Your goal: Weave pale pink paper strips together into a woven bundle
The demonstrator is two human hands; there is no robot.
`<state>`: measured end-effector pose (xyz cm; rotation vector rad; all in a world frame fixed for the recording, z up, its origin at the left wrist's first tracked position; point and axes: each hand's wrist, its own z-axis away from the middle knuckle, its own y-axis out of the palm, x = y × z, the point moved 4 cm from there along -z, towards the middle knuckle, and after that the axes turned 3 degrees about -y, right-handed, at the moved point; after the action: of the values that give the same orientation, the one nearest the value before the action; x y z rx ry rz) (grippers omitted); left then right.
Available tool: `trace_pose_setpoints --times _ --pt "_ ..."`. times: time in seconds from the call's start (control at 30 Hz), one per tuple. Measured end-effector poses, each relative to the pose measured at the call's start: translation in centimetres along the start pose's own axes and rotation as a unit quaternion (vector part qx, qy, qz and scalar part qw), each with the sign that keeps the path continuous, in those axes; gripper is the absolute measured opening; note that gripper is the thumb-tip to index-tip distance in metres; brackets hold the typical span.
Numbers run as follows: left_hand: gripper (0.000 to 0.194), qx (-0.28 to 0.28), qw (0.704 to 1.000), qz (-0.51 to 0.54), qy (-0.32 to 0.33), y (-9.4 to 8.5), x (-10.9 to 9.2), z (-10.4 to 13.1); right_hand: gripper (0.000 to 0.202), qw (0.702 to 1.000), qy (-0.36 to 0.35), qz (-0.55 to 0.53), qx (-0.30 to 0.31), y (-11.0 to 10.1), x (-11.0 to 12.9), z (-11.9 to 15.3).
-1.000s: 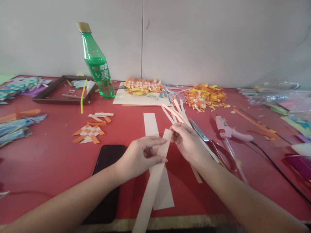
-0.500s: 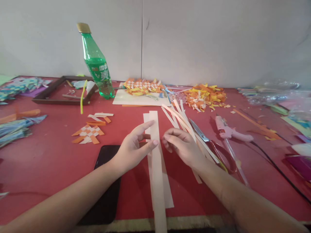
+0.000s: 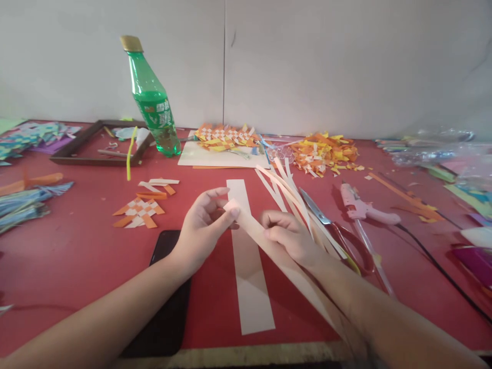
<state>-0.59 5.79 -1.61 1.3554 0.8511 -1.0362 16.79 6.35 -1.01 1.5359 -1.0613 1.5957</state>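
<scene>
My left hand (image 3: 209,223) pinches the far end of a long white paper strip (image 3: 284,261) between thumb and fingers. That strip slants down to the right, passing under my right forearm. My right hand (image 3: 286,233) is closed with thumb and forefinger at the strip's right edge. Beneath, a second wide white paper strip (image 3: 251,287) lies flat on the red table. Several narrow white strips (image 3: 288,192) lie fanned out beyond my right hand. Scissors with red handles (image 3: 346,241) rest beside them, partly under the strips.
A black phone (image 3: 165,307) lies under my left forearm. A small orange-and-white woven paper piece (image 3: 140,211) is to the left. Farther back stand a green bottle (image 3: 154,102) and a dark frame (image 3: 88,159). A pink glue gun (image 3: 357,205) with its cord is at right.
The held strip has swung from nearly upright in view to a slant toward lower right. My right hand, formerly apart from it, has come to its edge.
</scene>
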Motion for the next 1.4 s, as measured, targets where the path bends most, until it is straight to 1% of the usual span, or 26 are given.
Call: trace_pose_setpoints --times 0.07,0.1,0.23,0.3,0.37,0.47,0.53,0.63,0.8,0.97,1.1,1.23,1.4 --pt "0.022 -0.002 1.0 -0.003 -0.013 0.0 0.0 0.0 0.016 1.0 0.001 -0.005 0.005 0.2 0.1 0.0" --pt "0.019 0.007 1.0 -0.01 -0.023 0.1 0.0 0.0 0.015 1.0 -0.001 -0.006 0.003 0.2 0.1 -0.1" --pt "0.019 0.086 0.991 -0.062 -0.077 0.7 0.5 0.3 0.01 0.999 -0.032 -0.027 -0.009 0.5 -0.2 -0.3" --pt "0.02 0.109 0.985 -0.1 -0.088 0.9 0.8 0.5 0.01 0.998 -0.038 -0.043 -0.015 0.6 -0.5 -0.3" --pt "0.02 0.12 0.98 -0.133 -0.088 0.9 1.1 0.6 0.009 0.998 -0.029 -0.046 -0.02 0.6 -0.8 -0.3" --pt "0.02 0.116 0.974 -0.178 -0.077 0.9 1.2 0.6 0.01 0.999 -0.015 -0.025 -0.015 0.6 -1.1 -0.1" --pt "0.019 0.124 0.969 -0.201 -0.075 0.9 1.2 0.6 0.01 1.0 -0.011 -0.016 -0.006 0.6 -1.2 0.0" --pt "0.019 0.135 0.961 -0.23 -0.073 1.0 1.1 0.7 0.011 1.0 -0.019 -0.012 -0.002 0.6 -1.1 0.0" --pt "0.023 0.14 0.948 -0.278 -0.07 0.9 1.0 0.7 0.01 0.999 -0.034 -0.001 -0.013 0.7 -0.8 -0.2" --pt "0.023 0.152 0.944 -0.284 -0.071 1.1 1.2 0.8 0.012 1.0 -0.023 0.013 -0.009 0.7 -0.8 -0.3" --pt "0.021 0.149 0.948 -0.28 -0.04 1.3 0.8 0.9 0.012 1.0 -0.019 0.002 -0.017 0.6 -0.8 -0.2" --pt "0.021 0.137 0.949 -0.284 -0.029 1.2 0.5 0.9 0.009 0.999 -0.021 0.007 -0.024 0.5 -1.0 -0.2" --pt "0.02 0.142 0.943 -0.301 -0.016 1.2 0.4 0.9 0.008 1.0 -0.021 -0.003 -0.006 0.5 -1.2 -0.3"
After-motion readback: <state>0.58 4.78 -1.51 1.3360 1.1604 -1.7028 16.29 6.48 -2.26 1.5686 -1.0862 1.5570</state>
